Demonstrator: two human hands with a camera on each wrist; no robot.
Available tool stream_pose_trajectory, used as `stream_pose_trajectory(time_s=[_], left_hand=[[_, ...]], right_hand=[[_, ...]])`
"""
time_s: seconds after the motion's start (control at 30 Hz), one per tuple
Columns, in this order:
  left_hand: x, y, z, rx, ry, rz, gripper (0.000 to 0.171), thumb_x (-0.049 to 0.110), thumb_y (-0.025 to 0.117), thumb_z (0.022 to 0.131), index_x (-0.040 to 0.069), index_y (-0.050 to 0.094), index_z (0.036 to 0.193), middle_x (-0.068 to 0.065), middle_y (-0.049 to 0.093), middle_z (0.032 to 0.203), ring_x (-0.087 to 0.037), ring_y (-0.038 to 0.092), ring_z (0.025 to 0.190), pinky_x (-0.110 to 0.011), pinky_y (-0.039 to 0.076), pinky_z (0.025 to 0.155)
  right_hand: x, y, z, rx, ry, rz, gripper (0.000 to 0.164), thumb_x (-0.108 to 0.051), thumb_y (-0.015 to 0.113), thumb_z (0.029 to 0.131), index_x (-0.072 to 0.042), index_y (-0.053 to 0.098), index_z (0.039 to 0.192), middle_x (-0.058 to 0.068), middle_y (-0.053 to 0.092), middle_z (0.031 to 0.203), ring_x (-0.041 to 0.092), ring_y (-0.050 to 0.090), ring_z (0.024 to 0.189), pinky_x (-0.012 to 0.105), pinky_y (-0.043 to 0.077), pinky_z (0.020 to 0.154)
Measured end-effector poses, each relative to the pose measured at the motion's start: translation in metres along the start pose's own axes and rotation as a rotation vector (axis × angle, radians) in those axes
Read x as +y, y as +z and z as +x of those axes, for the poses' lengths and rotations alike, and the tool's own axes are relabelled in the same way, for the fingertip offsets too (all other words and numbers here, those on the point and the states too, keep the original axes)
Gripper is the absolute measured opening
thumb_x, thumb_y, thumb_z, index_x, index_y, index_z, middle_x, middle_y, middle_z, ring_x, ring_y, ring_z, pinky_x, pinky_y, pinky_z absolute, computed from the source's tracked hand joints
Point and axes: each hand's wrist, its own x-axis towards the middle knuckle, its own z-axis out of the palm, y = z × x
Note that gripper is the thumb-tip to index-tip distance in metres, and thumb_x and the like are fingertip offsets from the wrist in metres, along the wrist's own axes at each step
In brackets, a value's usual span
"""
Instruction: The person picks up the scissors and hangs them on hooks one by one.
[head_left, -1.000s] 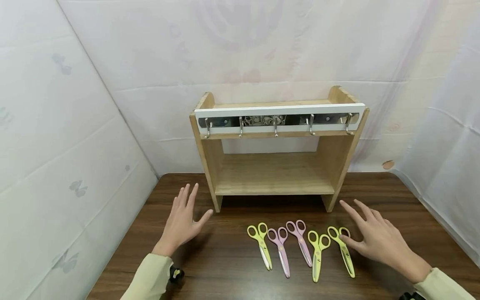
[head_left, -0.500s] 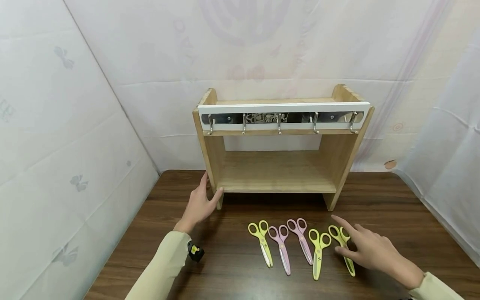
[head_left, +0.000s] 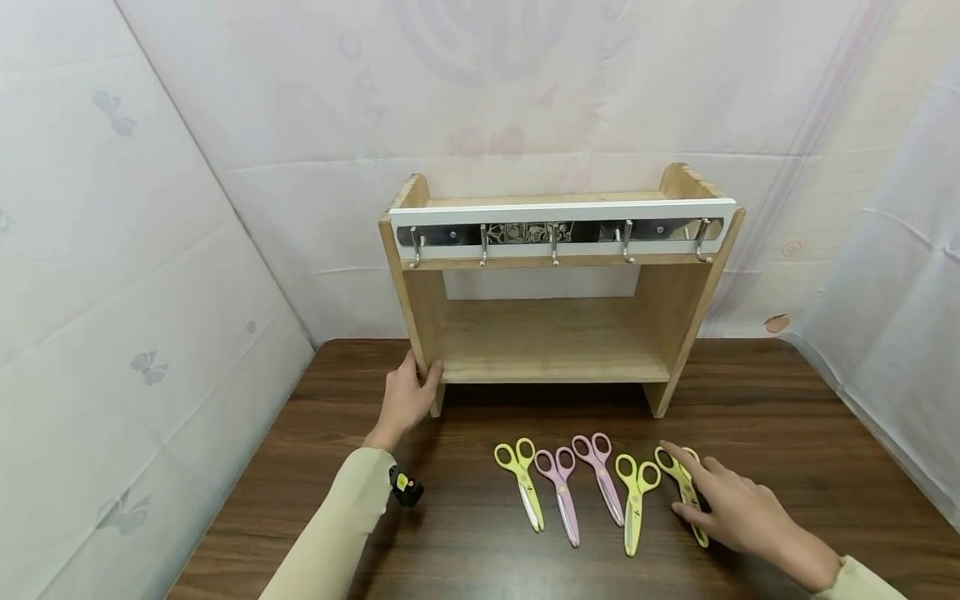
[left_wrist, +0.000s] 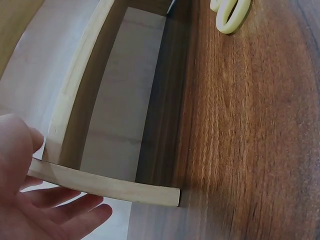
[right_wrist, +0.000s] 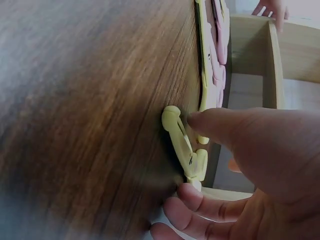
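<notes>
A small wooden shelf [head_left: 555, 342] stands at the back of the table. My left hand [head_left: 405, 400] holds the lower part of its left side panel, thumb on the inner side and fingers outside; the left wrist view shows the panel [left_wrist: 115, 189] between them. Over the rightmost yellow scissors [head_left: 678, 477] hovers my right hand [head_left: 738, 508], with thumb and fingers spread to either side of them. In the right wrist view those scissors [right_wrist: 181, 142] lie in the gap between thumb and fingers.
Left of them lie more yellow scissors [head_left: 633, 508], two pink scissors [head_left: 564, 500] [head_left: 604, 482], and another yellow pair [head_left: 527, 493]. Across the shelf front runs a white rail [head_left: 525, 214] with several metal hooks [head_left: 555, 246]. Printed cloth [head_left: 300, 208] hangs around the table.
My left hand has moved forward and right to the shelf's side panel and grips it. My right hand has lowered and come slightly left and nearer over the rightmost scissors.
</notes>
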Motion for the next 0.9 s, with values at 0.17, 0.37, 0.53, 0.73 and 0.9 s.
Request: stream_pose_trajectory(time_s=[0.17, 0.37, 0.53, 0.73, 0.9], left_hand=[[-0.001, 0.001, 0.001, 0.014, -0.014, -0.005, 0.045, 0.021, 0.055, 0.108, -0.006, 0.049, 0.143, -0.032, 0.067, 0.121, -0.041, 0.072, 0.101, -0.048, 0.063, 0.073], [-0.001, 0.002, 0.001, 0.010, -0.029, 0.015, 0.040, 0.022, 0.054, 0.108, -0.005, 0.053, 0.139, -0.030, 0.070, 0.112, -0.038, 0.074, 0.091, -0.044, 0.063, 0.067], [-0.002, 0.003, 0.001, 0.005, -0.025, 0.039, 0.039, 0.024, 0.053, 0.109, -0.003, 0.054, 0.137, -0.026, 0.072, 0.110, -0.034, 0.074, 0.089, -0.042, 0.062, 0.066], [-0.003, 0.004, -0.001, 0.017, -0.028, 0.036, 0.038, 0.024, 0.053, 0.109, -0.002, 0.056, 0.136, -0.025, 0.072, 0.108, -0.034, 0.074, 0.087, -0.042, 0.061, 0.065], [-0.005, 0.004, 0.000, 0.029, -0.012, 0.038, 0.037, 0.023, 0.054, 0.109, -0.003, 0.058, 0.134, -0.026, 0.072, 0.109, -0.035, 0.074, 0.090, -0.042, 0.062, 0.065]], right_hand=[[0.004, -0.001, -0.001, -0.004, 0.005, 0.006, 0.080, -0.033, 0.082, 0.088, -0.026, 0.039, 0.155, 0.002, 0.060, 0.097, 0.009, 0.048, 0.060, 0.032, 0.039, 0.043], [0.010, -0.004, -0.006, 0.002, 0.026, 0.007, 0.078, -0.026, 0.083, 0.088, -0.021, 0.041, 0.154, -0.001, 0.058, 0.092, 0.008, 0.049, 0.061, 0.031, 0.038, 0.043], [0.018, -0.007, -0.009, 0.006, 0.057, 0.004, 0.072, -0.021, 0.082, 0.088, -0.014, 0.045, 0.150, -0.002, 0.058, 0.088, 0.012, 0.055, 0.064, 0.033, 0.041, 0.043], [0.024, -0.008, -0.012, 0.041, 0.098, 0.022, 0.049, -0.014, 0.084, 0.085, -0.010, 0.064, 0.130, -0.002, 0.064, 0.091, 0.017, 0.065, 0.073, 0.038, 0.045, 0.045], [0.025, -0.007, -0.011, 0.033, 0.122, 0.045, 0.034, -0.010, 0.083, 0.085, -0.010, 0.072, 0.117, -0.006, 0.059, 0.085, 0.012, 0.057, 0.066, 0.034, 0.041, 0.045]])
